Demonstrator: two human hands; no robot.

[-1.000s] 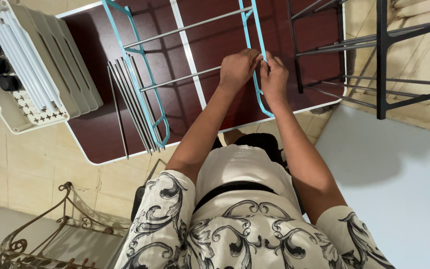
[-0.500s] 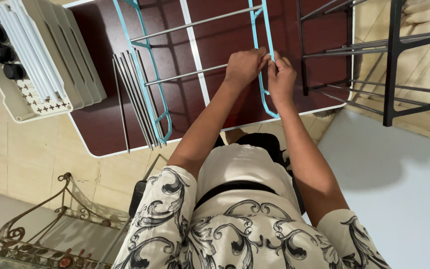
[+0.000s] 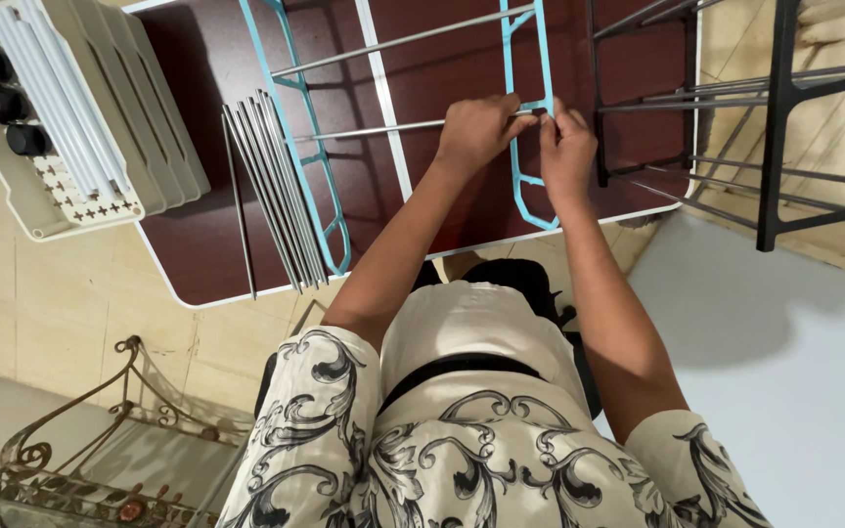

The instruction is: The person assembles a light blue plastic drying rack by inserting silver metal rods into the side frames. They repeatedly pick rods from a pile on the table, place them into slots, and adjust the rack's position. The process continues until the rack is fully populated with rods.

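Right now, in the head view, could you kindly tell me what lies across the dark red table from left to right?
Grey plastic tray of white tubes and black caps → loose bundle of silver metal rods → left teal plastic side frame → left hand → right hand → black metal rack.

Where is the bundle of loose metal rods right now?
In the head view the loose rods lie left of centre on the dark table, against the left teal side frame and right of the grey tray.
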